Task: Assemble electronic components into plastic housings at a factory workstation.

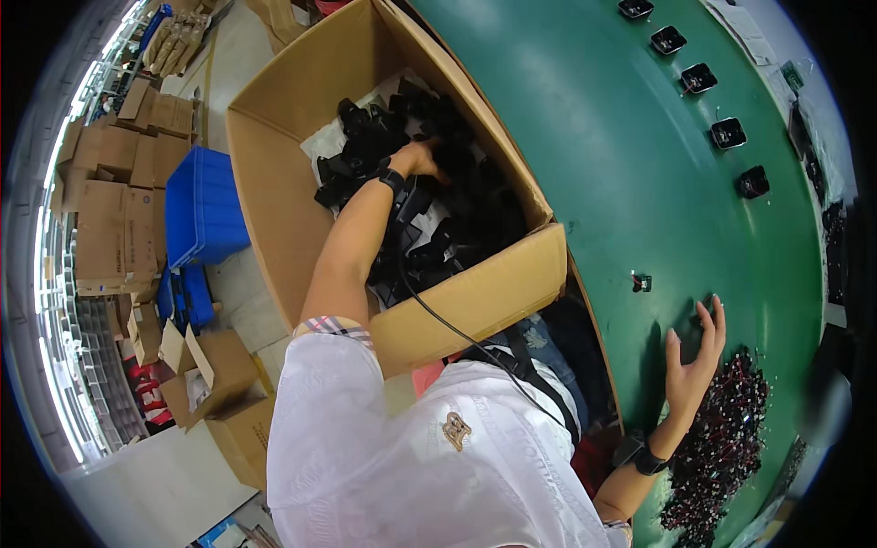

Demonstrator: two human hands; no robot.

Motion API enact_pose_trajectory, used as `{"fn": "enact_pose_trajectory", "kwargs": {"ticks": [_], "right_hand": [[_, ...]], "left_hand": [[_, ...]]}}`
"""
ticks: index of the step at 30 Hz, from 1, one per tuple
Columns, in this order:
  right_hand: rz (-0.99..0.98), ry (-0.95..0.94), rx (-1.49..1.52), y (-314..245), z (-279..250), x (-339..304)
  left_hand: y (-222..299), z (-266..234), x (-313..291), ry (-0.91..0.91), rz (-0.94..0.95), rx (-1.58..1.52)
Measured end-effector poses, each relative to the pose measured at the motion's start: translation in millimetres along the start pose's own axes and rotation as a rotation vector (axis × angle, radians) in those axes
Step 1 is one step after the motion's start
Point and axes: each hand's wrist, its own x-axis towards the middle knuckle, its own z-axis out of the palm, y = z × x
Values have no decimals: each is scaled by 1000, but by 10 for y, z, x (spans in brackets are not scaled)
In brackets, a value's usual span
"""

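My left hand (pixel 420 162) reaches down into a large cardboard box (pixel 283 119), among many black plastic parts (pixel 365 132). Its fingers are partly hidden by the dark parts, so whether it grips one of them cannot be made out. My right hand (pixel 696 361) hovers over the green table (pixel 630 183), fingers spread, holding nothing. Just beyond it lies a small component with short wires (pixel 642 282). Beside the right wrist spreads a heap of small parts with red and black wires (pixel 726 429).
Several black square housings (pixel 728 134) stand in a row along the table's far side. To the left are a blue plastic bin (pixel 203 205), stacked cartons (pixel 114 219) and an opened carton (pixel 219 374) on the floor. A black cable (pixel 438 315) runs across the box's near flap.
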Motion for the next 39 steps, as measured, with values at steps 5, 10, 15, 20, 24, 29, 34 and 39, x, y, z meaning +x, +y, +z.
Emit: {"fn": "enact_pose_trajectory", "kwargs": {"ticks": [5, 10, 15, 20, 24, 29, 34, 39], "right_hand": [[-30, 5, -16, 22, 29, 9], [-39, 22, -23, 65, 33, -14], [-61, 33, -12, 60, 40, -35], [-35, 43, 17, 87, 63, -49], [-28, 54, 34, 53, 60, -45], [-16, 70, 49, 102, 41, -57], [-27, 96, 41, 159, 41, -53], [-8, 116, 25, 78, 15, -17]], "left_hand": [[-110, 215, -26, 31, 14, -21], [-36, 256, -108, -35, -3, -119], [-35, 295, -44, -42, -77, -72], [245, 266, -289, 63, -206, 80], [278, 106, -439, 103, -168, 77], [416, -679, -766, 290, -27, 104], [1021, -1635, -1454, 595, 87, -91], [1852, -1941, -1947, 780, 512, -88]]}}
